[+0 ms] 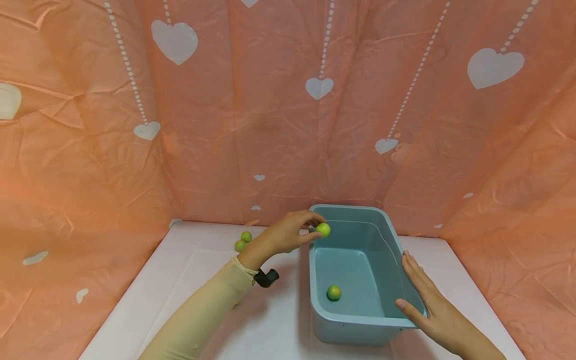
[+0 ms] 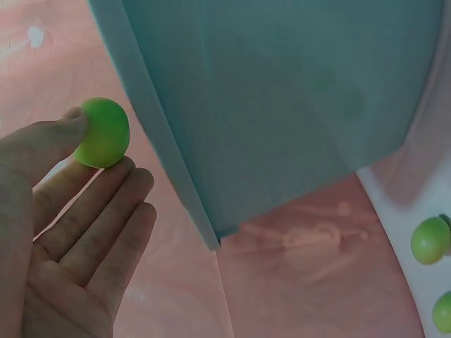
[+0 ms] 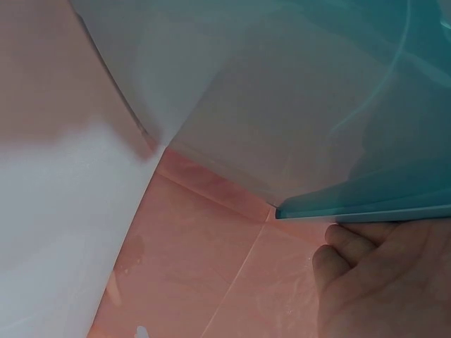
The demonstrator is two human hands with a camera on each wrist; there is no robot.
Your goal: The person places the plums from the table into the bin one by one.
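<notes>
My left hand (image 1: pixel 292 232) pinches a small green ball (image 1: pixel 323 229) between thumb and fingertips, right at the left rim of a teal plastic tub (image 1: pixel 360 320). In the left wrist view the same green ball (image 2: pixel 103 132) sits at my fingertips beside the tub's outer wall (image 2: pixel 282 105). A second green ball (image 1: pixel 334 292) lies on the tub's floor. My right hand (image 1: pixel 427 300) rests flat against the tub's right rim with straight fingers; the right wrist view shows that hand (image 3: pixel 384 282) under the tub's edge (image 3: pixel 366 208).
Two more green balls (image 1: pixel 243 241) lie on the white table behind my left wrist, seen also as green balls (image 2: pixel 431 239) at the right of the left wrist view. Pink heart-patterned cloth (image 1: pixel 288 100) walls the table on three sides.
</notes>
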